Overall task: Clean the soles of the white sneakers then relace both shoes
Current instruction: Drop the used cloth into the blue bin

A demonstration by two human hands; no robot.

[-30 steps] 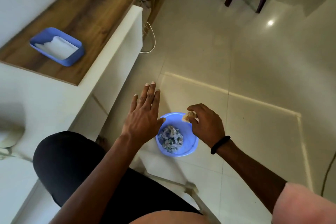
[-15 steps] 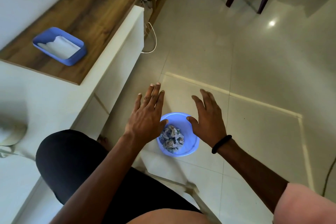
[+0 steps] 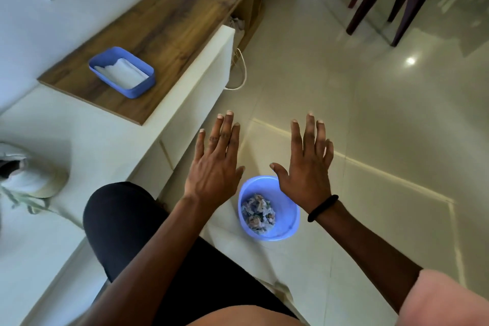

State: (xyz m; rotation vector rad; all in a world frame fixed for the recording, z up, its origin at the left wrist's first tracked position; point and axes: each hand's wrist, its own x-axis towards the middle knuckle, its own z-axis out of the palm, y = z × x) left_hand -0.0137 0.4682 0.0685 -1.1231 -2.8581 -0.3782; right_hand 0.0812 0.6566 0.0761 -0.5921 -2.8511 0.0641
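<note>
- Hovering mid-frame: left hand (image 3: 214,167) and right hand (image 3: 307,169), both spread flat, empty
- round blue plastic bowl (image 3: 288,219) of scraps sits right below
- white sneaker (image 3: 29,174), left edge

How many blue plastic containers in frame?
2: a rectangular blue tub with white wipes on the wooden countertop; a round blue basin of crumpled waste on the floor. Others may be out of view.

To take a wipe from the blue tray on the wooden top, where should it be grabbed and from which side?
Probably pinch the top white wipe near its middle, coming straight down: the blue tray walls it in on all sides, leaving only the top open. The left hand, open and empty, is nearer.
</note>
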